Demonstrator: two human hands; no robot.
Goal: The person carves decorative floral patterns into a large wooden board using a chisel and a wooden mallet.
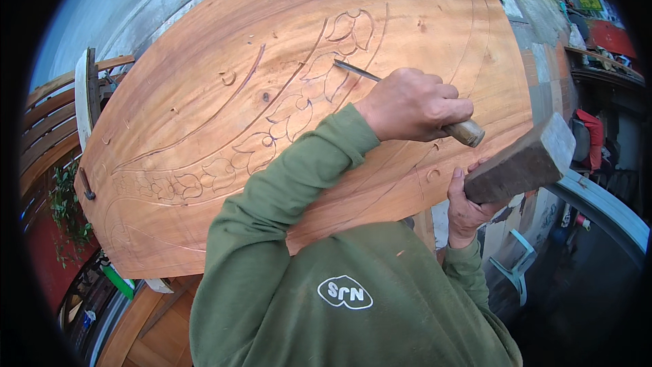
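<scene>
My left hand [414, 104] is closed round the wooden handle of a carving chisel [465, 134]. Its thin metal blade points up and left, the tip at a carved leaf outline on the panel. A large reddish-brown wooden panel [224, 109] lies beneath, with curved grooves and a band of leaf shapes partly cut and drawn in dark line. Just off the panel's right edge, my right hand [468, 214] grips a dark, block-shaped wooden mallet [513, 166] with a pale end face. The mallet is apart from the chisel handle, and its own handle is hidden.
Curled wood shavings [229, 78] are scattered over the panel. A small dark tool [86, 183] sits at its left edge. Wooden slats [51, 126] and a leafy plant [68, 214] stand at the left. A pale chair-like frame [517, 265] is at the lower right.
</scene>
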